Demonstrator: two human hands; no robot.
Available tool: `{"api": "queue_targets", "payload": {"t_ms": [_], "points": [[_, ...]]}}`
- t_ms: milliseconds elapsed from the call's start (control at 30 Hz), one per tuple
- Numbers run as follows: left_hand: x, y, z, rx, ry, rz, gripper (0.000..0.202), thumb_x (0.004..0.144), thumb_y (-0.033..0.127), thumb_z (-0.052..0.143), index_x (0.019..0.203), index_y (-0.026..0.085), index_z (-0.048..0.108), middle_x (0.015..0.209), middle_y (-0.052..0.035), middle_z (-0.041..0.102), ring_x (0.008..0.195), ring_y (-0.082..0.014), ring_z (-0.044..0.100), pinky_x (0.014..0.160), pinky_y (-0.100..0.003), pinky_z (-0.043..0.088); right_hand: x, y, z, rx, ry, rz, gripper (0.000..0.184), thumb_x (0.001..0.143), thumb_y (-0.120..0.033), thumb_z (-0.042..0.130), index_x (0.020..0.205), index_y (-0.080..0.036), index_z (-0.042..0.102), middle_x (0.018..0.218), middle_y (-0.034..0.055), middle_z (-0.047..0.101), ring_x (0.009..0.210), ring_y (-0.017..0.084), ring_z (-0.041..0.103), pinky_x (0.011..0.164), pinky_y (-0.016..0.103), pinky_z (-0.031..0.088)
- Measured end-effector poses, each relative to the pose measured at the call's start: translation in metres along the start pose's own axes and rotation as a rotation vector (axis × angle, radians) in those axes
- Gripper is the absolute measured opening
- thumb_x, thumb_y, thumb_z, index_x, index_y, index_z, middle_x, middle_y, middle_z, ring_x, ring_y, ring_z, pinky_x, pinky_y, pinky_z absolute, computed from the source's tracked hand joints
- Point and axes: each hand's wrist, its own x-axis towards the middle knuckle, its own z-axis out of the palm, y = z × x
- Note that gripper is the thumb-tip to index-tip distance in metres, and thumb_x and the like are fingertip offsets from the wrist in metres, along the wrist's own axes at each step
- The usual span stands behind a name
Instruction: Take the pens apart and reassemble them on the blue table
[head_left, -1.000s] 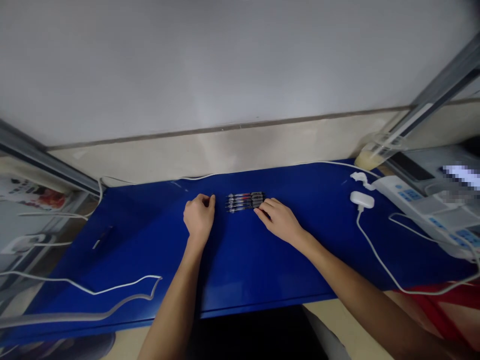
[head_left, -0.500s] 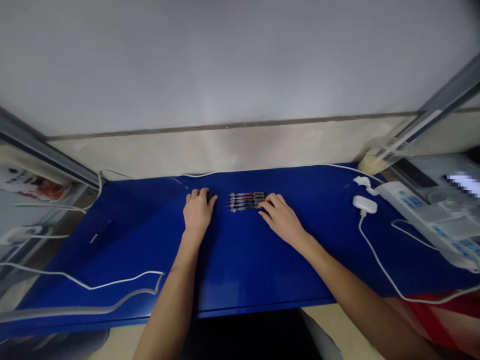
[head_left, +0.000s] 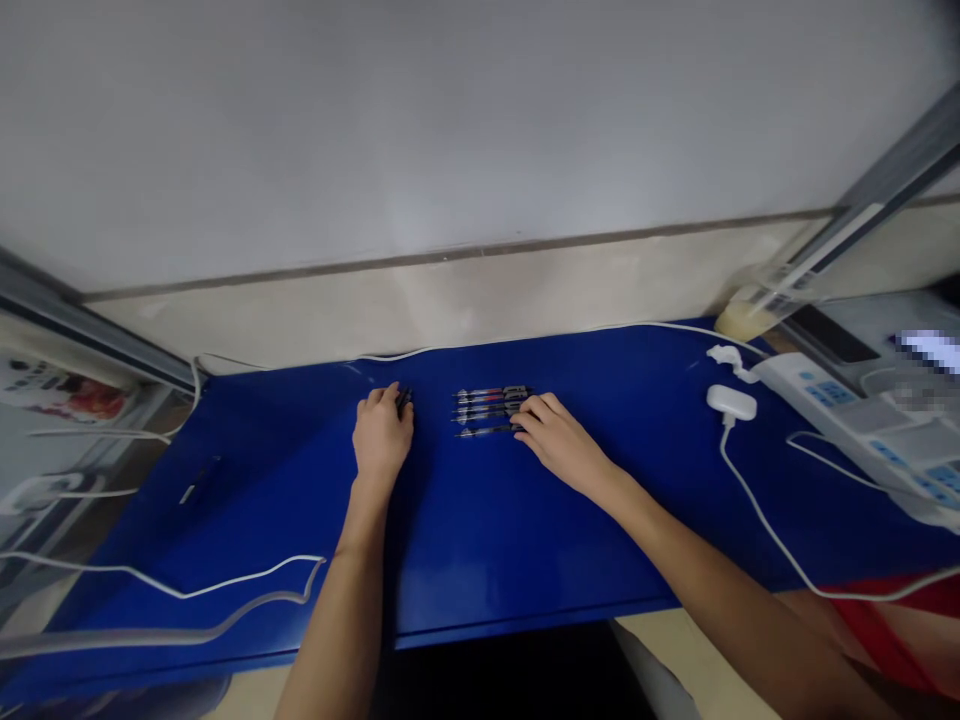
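Several slim pens [head_left: 484, 405] with clear barrels and dark right-hand ends lie side by side on the blue table [head_left: 480, 540]. One shows some red. The nearest pen [head_left: 484, 431] lies a little apart from the row, its right end pinched by the fingers of my right hand [head_left: 559, 435]. Left of the pens, my left hand [head_left: 381, 432] rests on the table with its fingers curled around small black objects [head_left: 405, 402]. Those are mostly covered by the fingers, and their kind cannot be made out.
A white power strip [head_left: 847, 420] and a white earbud-case-like object [head_left: 731, 402] on a cable are at the right. White cables [head_left: 247, 580] cross the left side. A small dark stick-like object [head_left: 199, 480] lies at the left. A wall [head_left: 465, 290] runs behind the table.
My right hand has drawn the nearest pen slightly toward me, so a gap now parts it from the row. My left hand has shifted a little left and nearer, with the black objects.
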Motion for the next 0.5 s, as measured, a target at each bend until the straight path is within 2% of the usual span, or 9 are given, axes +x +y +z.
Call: {"api": "queue_targets", "payload": {"t_ms": [100, 200, 300, 367, 400, 500], "points": [[-0.002, 0.001, -0.003, 0.019, 0.015, -0.102, 0.044, 0.093, 0.032, 0.050, 0.134, 0.018, 0.059, 0.127, -0.0138, 0.063, 0.115, -0.0337, 0.055, 0.091, -0.044, 0.049, 0.001, -0.001, 0.000, -0.027, -0.021, 0.021, 0.018, 0.099, -0.020, 0.052, 0.107, -0.016, 0.068, 0.106, 0.0132, 0.062, 0.102, 0.028, 0.053, 0.087, 0.045, 0.054], [-0.004, 0.005, -0.006, 0.051, 0.021, -0.140, 0.047, 0.093, 0.036, 0.051, 0.137, 0.019, 0.057, 0.125, -0.0159, 0.063, 0.113, -0.0354, 0.055, 0.090, -0.046, 0.047, 0.002, -0.002, 0.001, -0.031, -0.037, 0.016, 0.018, 0.100, -0.020, 0.050, 0.102, -0.016, 0.067, 0.104, 0.0125, 0.063, 0.100, 0.028, 0.054, 0.086, 0.045, 0.052], [-0.009, 0.017, -0.010, 0.099, 0.163, -0.097, 0.047, 0.097, 0.042, 0.046, 0.138, 0.021, 0.057, 0.125, -0.0168, 0.061, 0.113, -0.0360, 0.054, 0.095, -0.051, 0.040, 0.002, -0.003, 0.002, 0.009, -0.039, 0.017, 0.019, 0.102, -0.017, 0.045, 0.102, -0.015, 0.064, 0.104, 0.0122, 0.064, 0.099, 0.027, 0.054, 0.086, 0.043, 0.050], [-0.016, 0.030, -0.014, 0.077, 0.244, 0.044, 0.045, 0.100, 0.046, 0.041, 0.132, 0.022, 0.061, 0.123, -0.0150, 0.062, 0.113, -0.0332, 0.054, 0.098, -0.051, 0.036, 0.002, -0.004, 0.003, 0.064, -0.030, 0.036, 0.019, 0.103, -0.017, 0.043, 0.104, -0.014, 0.062, 0.104, 0.0122, 0.065, 0.099, 0.026, 0.055, 0.086, 0.042, 0.050], [-0.020, 0.038, -0.015, 0.046, 0.240, 0.162, 0.043, 0.100, 0.046, 0.041, 0.129, 0.023, 0.063, 0.121, -0.0137, 0.063, 0.112, -0.0310, 0.054, 0.099, -0.048, 0.036, 0.002, -0.005, 0.003, 0.094, -0.027, 0.051, 0.018, 0.103, -0.018, 0.043, 0.105, -0.014, 0.060, 0.104, 0.0122, 0.065, 0.098, 0.026, 0.056, 0.086, 0.042, 0.050], [-0.034, 0.062, -0.014, -0.018, 0.114, 0.583, 0.039, 0.101, 0.046, 0.044, 0.126, 0.025, 0.065, 0.118, -0.0105, 0.066, 0.109, -0.0262, 0.056, 0.100, -0.042, 0.035, 0.002, -0.005, 0.001, 0.161, -0.017, 0.086, 0.015, 0.103, -0.017, 0.043, 0.108, -0.015, 0.057, 0.106, 0.0121, 0.066, 0.097, 0.025, 0.059, 0.087, 0.043, 0.049]]}}
